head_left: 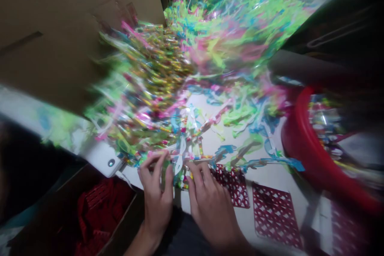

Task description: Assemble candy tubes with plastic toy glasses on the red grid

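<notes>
My left hand point(157, 182) is at the table's near edge, fingers bent round, with something greenish showing between thumb and fingers. Beside it, my right hand point(208, 200) has its fingertips curled down over small colourful pieces, and what they grip is mostly hidden. A white ribbon-like strip point(179, 156) stands up between the two hands. Just past the fingertips lie thin tubes with coloured bits and loose blue strips point(223, 151). Close to my right hand is a dark red perforated plastic card point(237, 190).
Beyond the hands are a pile of gold tubes point(162, 64) and a large blurred heap of green, pink and blue strips point(240, 20). A red tub point(303, 144) stands right, near another perforated card point(276, 216). Left are cardboard point(60, 40), a white device point(103, 160) and a box of red pieces point(99, 208).
</notes>
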{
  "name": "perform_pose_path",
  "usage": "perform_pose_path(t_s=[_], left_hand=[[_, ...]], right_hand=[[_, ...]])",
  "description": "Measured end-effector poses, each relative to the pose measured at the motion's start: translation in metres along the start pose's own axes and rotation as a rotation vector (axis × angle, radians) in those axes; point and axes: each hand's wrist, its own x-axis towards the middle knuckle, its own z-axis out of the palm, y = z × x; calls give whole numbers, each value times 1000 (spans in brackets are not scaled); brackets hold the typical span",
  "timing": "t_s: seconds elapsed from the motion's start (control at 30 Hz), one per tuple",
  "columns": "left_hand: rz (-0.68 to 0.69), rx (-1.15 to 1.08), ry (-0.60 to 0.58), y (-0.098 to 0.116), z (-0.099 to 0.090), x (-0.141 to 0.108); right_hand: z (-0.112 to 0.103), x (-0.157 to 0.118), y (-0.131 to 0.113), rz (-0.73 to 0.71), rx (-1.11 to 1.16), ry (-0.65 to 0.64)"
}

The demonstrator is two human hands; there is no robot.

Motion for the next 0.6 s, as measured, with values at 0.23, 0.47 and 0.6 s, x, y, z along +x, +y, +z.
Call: perform_pose_path(t_s=[0.23, 0.47, 0.6], left_hand=[[-243, -203, 264, 16, 20, 21], [-218, -220, 294, 16, 15, 19], [-160, -116, 262, 0, 2, 2]], right_hand=[[-9, 32, -15, -114, -157, -55], [-7, 58, -18, -114, -177, 8], [-9, 41, -5, -265, 2, 261]])
